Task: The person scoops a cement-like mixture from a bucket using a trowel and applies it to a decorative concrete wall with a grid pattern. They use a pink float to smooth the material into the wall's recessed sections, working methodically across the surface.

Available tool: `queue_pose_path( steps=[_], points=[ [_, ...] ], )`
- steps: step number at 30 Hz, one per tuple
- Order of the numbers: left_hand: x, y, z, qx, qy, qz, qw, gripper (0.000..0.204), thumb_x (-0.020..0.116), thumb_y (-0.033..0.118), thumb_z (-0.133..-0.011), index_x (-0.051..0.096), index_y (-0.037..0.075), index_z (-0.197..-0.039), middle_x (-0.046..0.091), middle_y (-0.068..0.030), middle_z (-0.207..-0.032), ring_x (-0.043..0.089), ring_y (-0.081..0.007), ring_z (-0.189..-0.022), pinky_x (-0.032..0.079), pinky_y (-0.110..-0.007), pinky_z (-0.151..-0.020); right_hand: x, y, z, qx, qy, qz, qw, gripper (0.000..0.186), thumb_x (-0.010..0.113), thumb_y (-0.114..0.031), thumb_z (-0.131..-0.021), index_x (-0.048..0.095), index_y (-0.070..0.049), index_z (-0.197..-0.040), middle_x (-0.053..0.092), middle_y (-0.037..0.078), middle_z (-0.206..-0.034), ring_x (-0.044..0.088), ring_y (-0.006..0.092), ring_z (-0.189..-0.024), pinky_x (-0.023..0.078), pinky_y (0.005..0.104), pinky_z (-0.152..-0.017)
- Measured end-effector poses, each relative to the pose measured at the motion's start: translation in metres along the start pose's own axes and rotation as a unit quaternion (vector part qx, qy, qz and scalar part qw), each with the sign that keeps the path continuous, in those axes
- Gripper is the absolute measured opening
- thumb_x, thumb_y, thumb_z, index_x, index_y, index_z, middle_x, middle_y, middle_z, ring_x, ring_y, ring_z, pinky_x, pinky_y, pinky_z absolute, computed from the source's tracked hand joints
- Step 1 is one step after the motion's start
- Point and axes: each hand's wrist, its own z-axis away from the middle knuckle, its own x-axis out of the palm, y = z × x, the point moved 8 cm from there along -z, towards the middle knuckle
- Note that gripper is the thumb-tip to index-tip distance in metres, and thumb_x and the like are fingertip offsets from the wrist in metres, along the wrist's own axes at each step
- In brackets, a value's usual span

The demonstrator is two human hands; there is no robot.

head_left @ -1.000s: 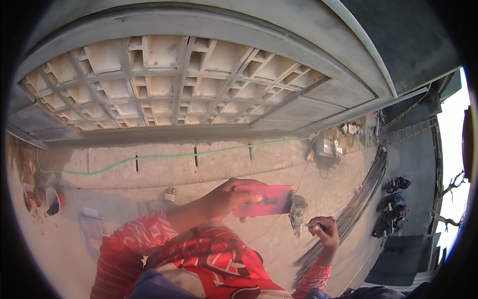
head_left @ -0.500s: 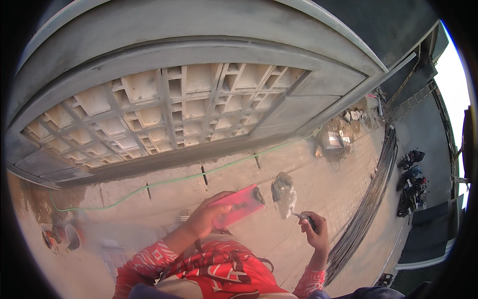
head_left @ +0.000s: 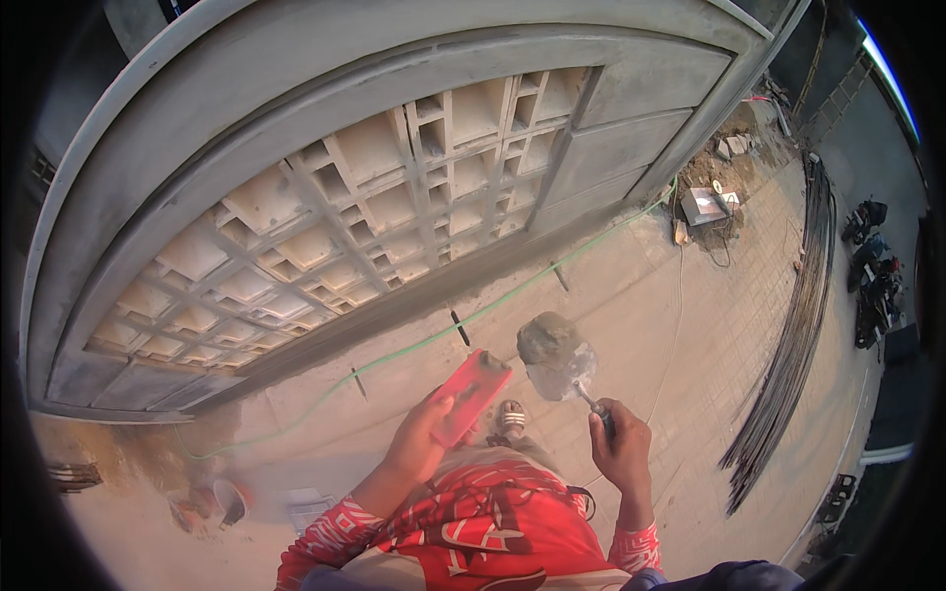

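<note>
My left hand [head_left: 416, 443] grips a pink rectangular float [head_left: 470, 399], held on a slant, with grey mortar smeared on its far end. Just right of it, my right hand [head_left: 621, 443] is closed on the dark handle of a metal trowel [head_left: 574, 377]. A lump of wet grey mortar [head_left: 547, 340] covers the far part of the blade. The float and the blade are apart. Between and below them, one of my feet in a striped sandal [head_left: 512, 419] shows on the pavement.
A grey wall [head_left: 641, 148] with a latticework panel [head_left: 394, 207] fills the upper view. A green hose [head_left: 512, 295] runs along its base. Long rods [head_left: 788, 335] and motorbikes [head_left: 872, 276] lie or stand at right, near rubble and a metal box [head_left: 705, 205]. Buckets [head_left: 222, 504] stand lower left.
The view has turned, bringing my foot more clearly into sight. The float has tilted more upright, and the trowel, raised beside it, now shows its mortar-loaded blade face up.
</note>
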Motion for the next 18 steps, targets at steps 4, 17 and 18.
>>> queue_pose_path(
  steps=[4,17,18],
  points=[
    [0.019,0.006,0.002,-0.004,0.014,-0.054,0.998,0.048,0.052,0.025,-0.103,0.049,-0.005,-0.140,0.066,-0.0149,-0.114,0.066,-0.0241,-0.100,0.055,-0.037,-0.077,0.006,0.005,0.003,-0.011,0.003,0.014,1.000,0.018,0.069,-0.020,-0.093,0.067,-0.005,-0.102,0.066,0.010,-0.074,0.063,0.0272,-0.056,0.048,0.0367,-0.055],
    [0.024,-0.013,-0.001,-0.014,0.047,-0.043,0.998,0.046,0.047,0.011,-0.103,0.037,0.003,-0.147,0.058,-0.0144,-0.126,0.062,-0.0256,-0.112,0.053,-0.045,-0.095,0.018,0.004,0.005,0.044,-0.013,-0.053,0.998,0.018,0.067,-0.018,-0.093,0.067,-0.004,-0.104,0.067,0.012,-0.073,0.066,0.0256,-0.058,0.050,0.0369,-0.057],
    [0.025,-0.013,-0.001,-0.016,0.048,-0.042,0.998,0.046,0.048,0.012,-0.103,0.036,0.004,-0.147,0.058,-0.0141,-0.125,0.062,-0.0254,-0.112,0.052,-0.044,-0.096,0.018,0.003,0.006,0.045,-0.016,-0.053,0.997,0.018,0.067,-0.018,-0.093,0.067,-0.004,-0.104,0.067,0.013,-0.073,0.066,0.0259,-0.058,0.050,0.0372,-0.057]
  ],
)
